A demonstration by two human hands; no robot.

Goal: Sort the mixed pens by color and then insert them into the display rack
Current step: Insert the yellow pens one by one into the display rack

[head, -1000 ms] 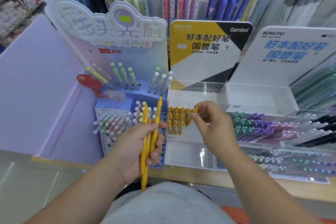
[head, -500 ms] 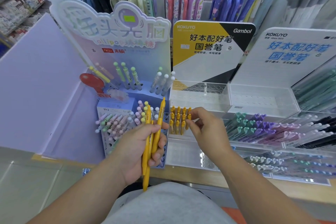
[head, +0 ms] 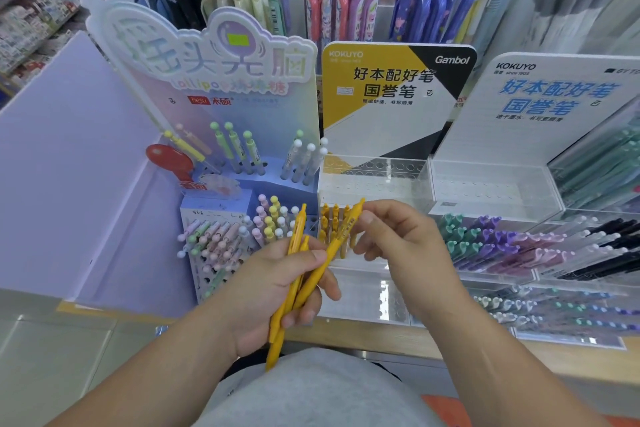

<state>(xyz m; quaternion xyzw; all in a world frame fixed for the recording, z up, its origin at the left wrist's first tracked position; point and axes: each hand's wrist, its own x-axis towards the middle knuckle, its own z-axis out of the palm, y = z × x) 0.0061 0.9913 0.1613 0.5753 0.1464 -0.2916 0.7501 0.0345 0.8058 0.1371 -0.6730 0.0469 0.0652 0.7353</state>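
My left hand (head: 273,291) grips a small bundle of yellow pens (head: 294,274) upright in front of the shelf. My right hand (head: 401,243) pinches the upper end of one yellow pen (head: 346,229) that slants out of the bundle, its lower part still between my left fingers. Behind my hands stands the clear acrylic display rack (head: 374,180) with a yellow and black header card. Several yellow pens (head: 332,218) stand in the holes at the left of its middle tier, partly hidden by my hands.
A blue lollipop-pen stand (head: 221,218) with pastel pens sits left of the rack. A second clear rack (head: 502,194) at the right holds teal, purple, white and black pens lying in rows. More pens hang on the back wall. A wooden shelf edge (head: 450,347) runs below.
My right hand left the row of yellow pens in the rack, came back toward my left hand and took hold of one pen from the bundle. The camera moved slightly closer.
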